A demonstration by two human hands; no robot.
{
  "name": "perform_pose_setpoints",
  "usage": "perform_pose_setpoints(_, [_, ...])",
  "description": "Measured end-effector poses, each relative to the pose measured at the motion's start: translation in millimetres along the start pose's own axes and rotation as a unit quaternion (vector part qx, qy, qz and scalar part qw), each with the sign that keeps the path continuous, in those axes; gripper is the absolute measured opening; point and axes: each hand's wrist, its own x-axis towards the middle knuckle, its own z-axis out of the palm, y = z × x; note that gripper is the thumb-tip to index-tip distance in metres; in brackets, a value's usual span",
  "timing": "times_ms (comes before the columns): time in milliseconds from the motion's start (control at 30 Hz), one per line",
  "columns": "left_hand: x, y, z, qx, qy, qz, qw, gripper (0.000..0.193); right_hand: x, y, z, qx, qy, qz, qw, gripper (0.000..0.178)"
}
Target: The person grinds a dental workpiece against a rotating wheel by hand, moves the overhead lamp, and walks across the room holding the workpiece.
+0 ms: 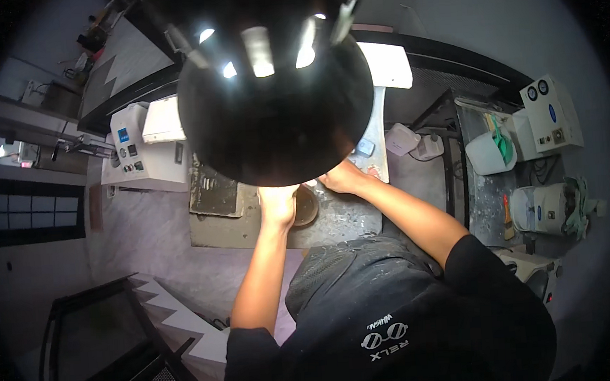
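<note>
A large black round object (276, 115) with bright reflections covers the top middle and hides most of the work spot. Beneath its lower edge, my left hand (278, 200) reaches in; only its back and wrist show. My right hand (345, 177) comes in from the right, close to the left one, and its fingers are mostly hidden too. Whatever lies between the hands cannot be seen. Beside my left hand is a brown round dish-like thing (307, 208) on the stained worktable (349, 219). A small pale blue item (365, 147) and a pinkish piece (374, 174) lie beyond my right wrist.
A dark flat box (214, 194) occupies the table's left side. Left of it stands a white machine (146, 158) with a blue screen. To the right are plastic jugs (403, 140), a white bin (490, 157) with something green, a brush (508, 218) and another machine (550, 116).
</note>
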Motion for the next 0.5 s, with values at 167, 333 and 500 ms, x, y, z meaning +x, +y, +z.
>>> perform_pose_setpoints(167, [-46,72,20,0.044,0.075,0.079,0.993,0.001,55,-59,1,-0.029,-0.078,-0.060,0.995,0.032])
perform_pose_setpoints(333, [-74,96,13,0.042,0.097,0.135,0.985,0.004,72,-45,52,-0.300,-0.286,-0.051,0.909,0.041])
perform_pose_setpoints(500, [-93,105,8,0.056,0.139,0.161,0.975,0.006,76,-18,86,-0.326,-0.396,0.056,0.857,0.052])
